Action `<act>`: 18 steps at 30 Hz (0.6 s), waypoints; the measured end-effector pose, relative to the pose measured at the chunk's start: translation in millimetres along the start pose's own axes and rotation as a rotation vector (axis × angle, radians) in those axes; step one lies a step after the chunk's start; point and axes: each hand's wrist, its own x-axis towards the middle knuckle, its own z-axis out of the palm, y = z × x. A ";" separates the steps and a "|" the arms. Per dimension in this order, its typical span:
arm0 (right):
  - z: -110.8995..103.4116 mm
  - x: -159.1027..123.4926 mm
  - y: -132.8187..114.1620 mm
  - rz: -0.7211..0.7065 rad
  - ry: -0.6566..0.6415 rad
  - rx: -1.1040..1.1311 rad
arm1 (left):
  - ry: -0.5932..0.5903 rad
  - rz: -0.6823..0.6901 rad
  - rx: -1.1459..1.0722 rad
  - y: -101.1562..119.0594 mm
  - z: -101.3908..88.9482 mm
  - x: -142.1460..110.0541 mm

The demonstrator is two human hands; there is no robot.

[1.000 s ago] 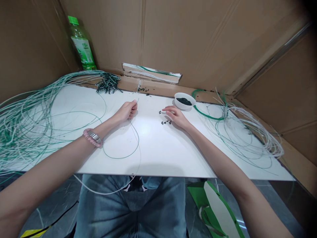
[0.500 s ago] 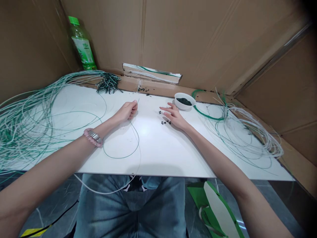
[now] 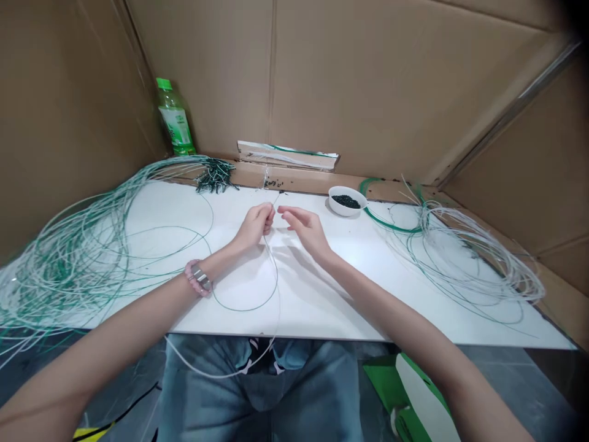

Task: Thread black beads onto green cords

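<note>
Poking up from the left hand, the short free end of a thin string points away from the person and slightly right. Below that fist the string bends into a wide round loop over the white table, curving back toward the left wrist. The left fingers are curled and clamped on the string near its tip, thumb on top, with the forearm reaching in from the lower left. The right hand hangs just beside, its fingers stretched toward the string's tip; thumb and forefinger lie near each other, and I cannot tell whether they grip anything. Slender and smooth, the string looks green along the loop and paler at its tip. A bowl of dark beads stands beyond the right hand.
</note>
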 end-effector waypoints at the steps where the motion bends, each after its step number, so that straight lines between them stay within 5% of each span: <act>1: 9.1 -0.4 -3.0 0.000 0.027 0.034 | 0.004 0.021 -0.005 0.9 2.9 -2.8; 12: 39.3 -3.1 -8.7 0.004 0.219 0.263 | -0.055 0.023 -0.044 1.6 19.4 -14.9; 15: 19.8 5.2 -13.0 -0.013 0.252 0.298 | -0.201 -0.101 -0.022 2.1 17.2 -11.0; 18: -27.5 13.3 -27.8 -0.051 0.297 0.309 | -0.376 -0.248 0.039 5.5 5.6 -2.5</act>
